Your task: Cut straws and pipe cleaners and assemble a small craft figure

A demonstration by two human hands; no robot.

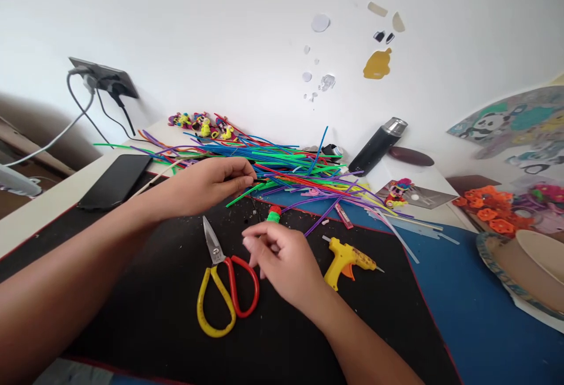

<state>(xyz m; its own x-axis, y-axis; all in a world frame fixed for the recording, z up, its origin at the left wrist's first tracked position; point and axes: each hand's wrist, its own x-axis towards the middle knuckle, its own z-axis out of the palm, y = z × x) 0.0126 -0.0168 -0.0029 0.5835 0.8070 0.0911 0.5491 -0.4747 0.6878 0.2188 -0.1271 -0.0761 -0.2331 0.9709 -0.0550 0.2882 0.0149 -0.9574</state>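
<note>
My left hand (215, 185) reaches over the near side of a pile of coloured pipe cleaners (264, 156). Its thumb and forefinger are pinched on a thin black pipe cleaner (261, 180), of which only a short piece shows. My right hand (286, 261) hovers above the black mat with its fingers curled together; whatever they hold, if anything, is hidden. Just beyond it is a small red and green coiled piece (274, 214). Scissors (217, 255) with one yellow and one red handle lie between my forearms, blades slightly apart.
A yellow glue gun (346, 261) lies right of my right hand. A black phone (117, 182) is at the left. Small pipe-cleaner figures (205, 125) and a dark flask (376, 147) lie near the wall. Orange flowers (489, 208) and a bowl (497, 273) are at the right.
</note>
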